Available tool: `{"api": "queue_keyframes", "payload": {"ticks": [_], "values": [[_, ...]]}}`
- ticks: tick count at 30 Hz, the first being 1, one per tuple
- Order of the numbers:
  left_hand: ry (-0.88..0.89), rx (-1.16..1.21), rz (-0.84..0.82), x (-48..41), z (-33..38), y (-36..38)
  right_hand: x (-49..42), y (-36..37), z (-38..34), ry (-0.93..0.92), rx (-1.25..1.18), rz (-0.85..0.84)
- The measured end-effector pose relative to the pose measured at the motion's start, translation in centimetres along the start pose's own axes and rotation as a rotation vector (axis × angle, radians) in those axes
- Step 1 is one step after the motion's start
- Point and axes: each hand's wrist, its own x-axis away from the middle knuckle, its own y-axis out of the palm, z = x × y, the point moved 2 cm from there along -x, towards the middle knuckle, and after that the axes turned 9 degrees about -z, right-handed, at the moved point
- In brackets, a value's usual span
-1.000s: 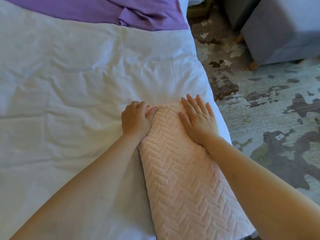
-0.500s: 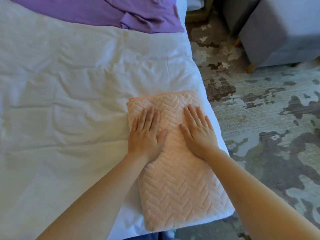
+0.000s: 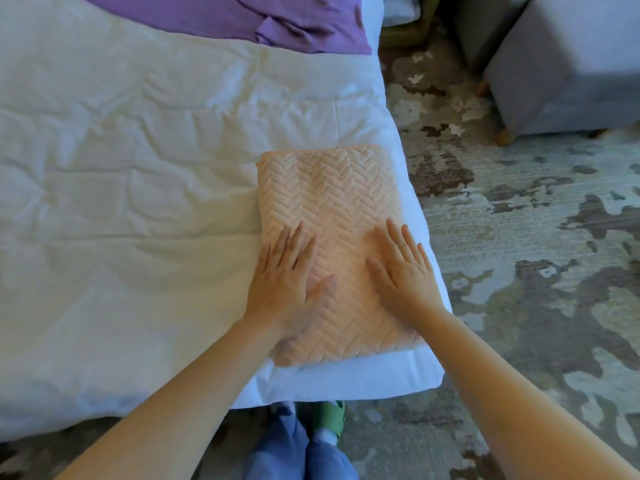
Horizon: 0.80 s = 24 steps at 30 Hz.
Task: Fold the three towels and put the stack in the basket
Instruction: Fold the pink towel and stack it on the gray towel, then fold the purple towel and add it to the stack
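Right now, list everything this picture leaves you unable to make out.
Head view only.
Basket: nowhere in frame.
Other two towels: not seen; the pink towel may cover them or not.
Towel's near left corner: blurred, partly under the left hand.
Purple cloth: cut off by the top edge.
Grey stool: cut off by the top and right edges.

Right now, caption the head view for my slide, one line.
Folded pink towel at a corner of the white bed, left hand and right hand flat on it; purple cloth beyond.
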Motion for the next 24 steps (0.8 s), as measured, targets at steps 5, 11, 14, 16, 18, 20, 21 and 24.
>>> {"api": "queue_keyframes", "payload": {"ticks": [5,11,14,16,18,20,21,24], "values": [[-0.094,-0.073,-0.058,3.2,-0.5,2.7,4.6,2.4,1.6,-0.025,0.054,-0.041],[-0.069,-0.053,-0.051,3.4,-0.4,1.5,4.8,1.5,1.6,-0.004,0.107,-0.056],[-0.019,0.034,0.126,5.3,-0.9,-1.4,5.4,-0.3,0.4,-0.001,0.041,0.036],[-0.004,0.069,0.231,6.9,-1.7,-3.4,5.9,-1.5,-0.9,-0.021,-0.032,0.068],[-0.023,0.095,0.305,8.5,-3.2,-5.3,6.1,-2.3,-2.5,-0.043,-0.070,0.074],[-0.070,0.108,0.350,9.7,-5.5,-7.0,6.0,-2.9,-4.5,-0.068,-0.089,0.090],[-0.107,0.120,0.346,10.2,-6.9,-7.7,5.7,-3.1,-5.6,-0.078,-0.097,0.095],[-0.199,0.172,0.331,11.4,-11.5,-9.5,4.4,-3.1,-9.4,-0.103,-0.074,0.094]]}}
